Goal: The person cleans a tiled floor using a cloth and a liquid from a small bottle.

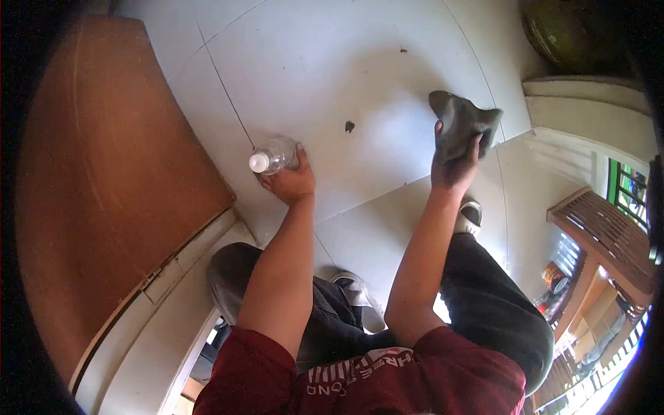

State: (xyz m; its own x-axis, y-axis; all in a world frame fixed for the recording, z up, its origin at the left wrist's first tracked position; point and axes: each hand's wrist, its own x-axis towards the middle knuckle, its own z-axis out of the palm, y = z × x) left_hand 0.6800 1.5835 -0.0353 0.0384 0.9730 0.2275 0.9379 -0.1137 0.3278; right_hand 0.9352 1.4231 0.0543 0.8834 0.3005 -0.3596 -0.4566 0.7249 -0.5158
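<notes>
My left hand (pixel 289 181) is wrapped around a clear plastic bottle (pixel 279 149) with a white cap, which leans over the white tiled floor (pixel 311 76). My right hand (pixel 456 169), farther out on the other side, grips a crumpled grey-green cloth (pixel 463 124). The thumb and fingers press into the cloth's lower part, while its upper edge flares out loosely. Between the two hands, a small dark scrap (pixel 349 126) lies on the tiles.
A brown wooden panel (pixel 117 180) runs along the left. On the right are a pale ledge (pixel 588 104) and a slatted wooden piece of furniture (pixel 605 225). My shoes (pixel 470 216) rest on the floor between knees and hands. Tiny dark specks dot the tiles.
</notes>
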